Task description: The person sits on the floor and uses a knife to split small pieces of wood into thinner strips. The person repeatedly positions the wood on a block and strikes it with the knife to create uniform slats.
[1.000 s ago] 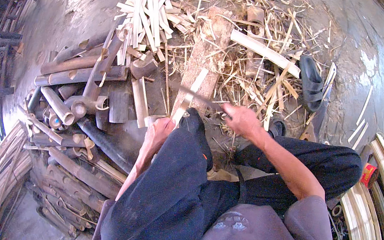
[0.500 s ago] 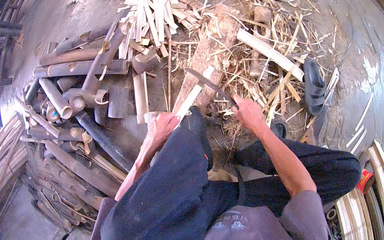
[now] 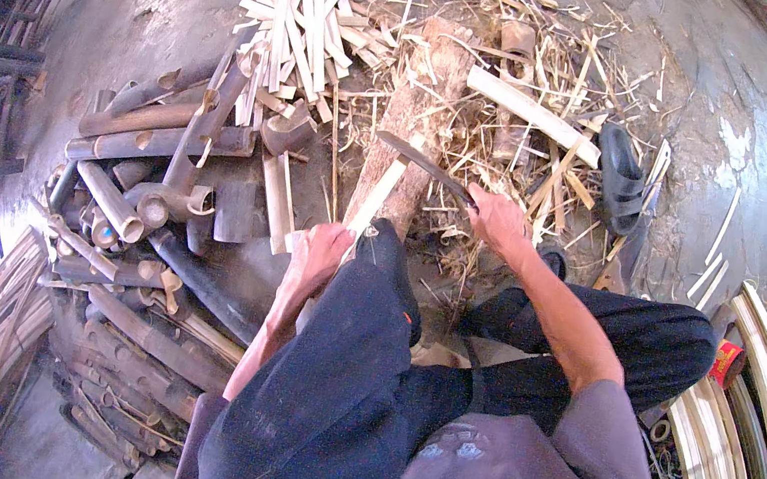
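My right hand [image 3: 500,223] is closed round the handle of a long dark knife [image 3: 428,168]. Its blade lies across the upper part of a pale bamboo strip [image 3: 376,200]. The strip's lower end is gripped in my left hand [image 3: 326,246], beside my bent knee. Beneath the strip and blade is a rough wooden log [image 3: 435,76] lying on the floor, which backs the strip's far end. The strip's tip is partly covered by the blade.
Pale cut strips [image 3: 301,18] are heaped at the far left. Dark bamboo tubes [image 3: 167,137] pile up on the left. Shavings surround a split bamboo piece [image 3: 535,113] and a black sandal [image 3: 620,178] on the right. Bundled long slats [image 3: 716,468] stand at the right.
The knife and my right hand have shifted only slightly along the strip. My left hand keeps its grip, and the whole view has tilted a little.
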Available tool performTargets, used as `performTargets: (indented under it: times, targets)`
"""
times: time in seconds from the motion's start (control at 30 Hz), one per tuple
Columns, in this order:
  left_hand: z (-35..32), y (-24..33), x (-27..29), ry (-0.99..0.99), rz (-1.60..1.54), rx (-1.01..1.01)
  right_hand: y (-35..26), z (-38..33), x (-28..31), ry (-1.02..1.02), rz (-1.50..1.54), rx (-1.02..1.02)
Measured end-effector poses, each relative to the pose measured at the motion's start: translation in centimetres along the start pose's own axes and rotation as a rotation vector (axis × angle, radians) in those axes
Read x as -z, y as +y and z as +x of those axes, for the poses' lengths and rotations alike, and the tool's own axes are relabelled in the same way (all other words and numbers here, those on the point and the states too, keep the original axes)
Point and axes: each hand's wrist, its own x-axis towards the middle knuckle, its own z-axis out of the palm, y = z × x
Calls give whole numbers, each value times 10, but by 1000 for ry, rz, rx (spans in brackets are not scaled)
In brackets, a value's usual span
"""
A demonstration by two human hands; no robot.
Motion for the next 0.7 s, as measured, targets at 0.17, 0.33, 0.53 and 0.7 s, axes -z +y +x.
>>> performTargets:
  times: [0.17,0.33,0.53,0.7]
  targets:
    - [11,-2,-3,18,39,-57,-3,-6,14,-43,-118,92]
    - [15,9,10,-17,31,-106,2,-3,12,42,50,-41]
    - [31,-26,6,26,360,-442,-2,-2,16,75,29,-61]
    - [25,4,17,-78,325,-355,22,-5,1,271,22,-113]
